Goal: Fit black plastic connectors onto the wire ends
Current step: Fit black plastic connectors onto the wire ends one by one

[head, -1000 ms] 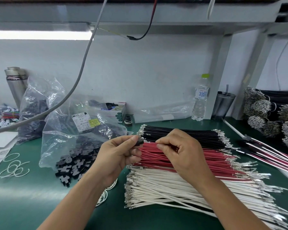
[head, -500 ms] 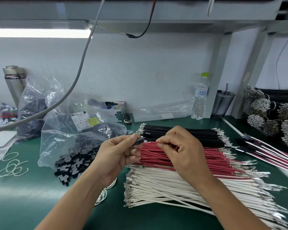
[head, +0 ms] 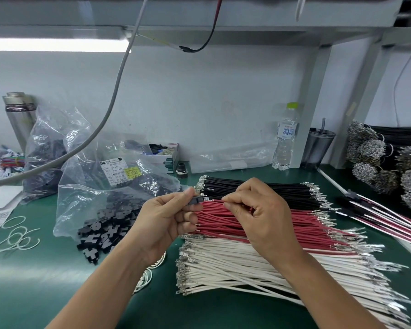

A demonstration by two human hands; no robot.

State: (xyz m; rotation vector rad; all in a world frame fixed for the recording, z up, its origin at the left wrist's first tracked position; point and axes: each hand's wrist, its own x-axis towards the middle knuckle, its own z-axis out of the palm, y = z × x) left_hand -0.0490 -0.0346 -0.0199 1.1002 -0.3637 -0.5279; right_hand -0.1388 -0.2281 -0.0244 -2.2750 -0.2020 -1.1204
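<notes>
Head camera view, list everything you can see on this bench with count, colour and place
black wires: one pile, black, rear of the stack
red wires: one pile, red, middle
white wires: one pile, white, front
loose connectors: one heap, black, spilling from clear bag
water bottle: one, clear, green cap, by the wall
tumbler: one, dark, beside the bottle
flask: one, steel, far left
connector: one, black, in left hand grip
right hand: pinching a wire at the connector
</notes>
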